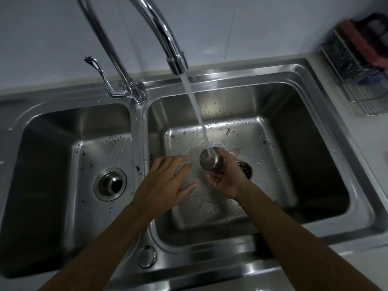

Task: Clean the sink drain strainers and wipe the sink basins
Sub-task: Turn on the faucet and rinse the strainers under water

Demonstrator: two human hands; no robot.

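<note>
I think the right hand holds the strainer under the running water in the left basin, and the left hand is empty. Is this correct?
Not quite. The head view shows the right hand holding the strainer under the running water in the right basin, not the left one. The left hand is indeed empty.

Dim, bluish light; glare on the faucet [159, 32]; deep shadow in basin corners; wide-angle bending and blur at far right.
</note>
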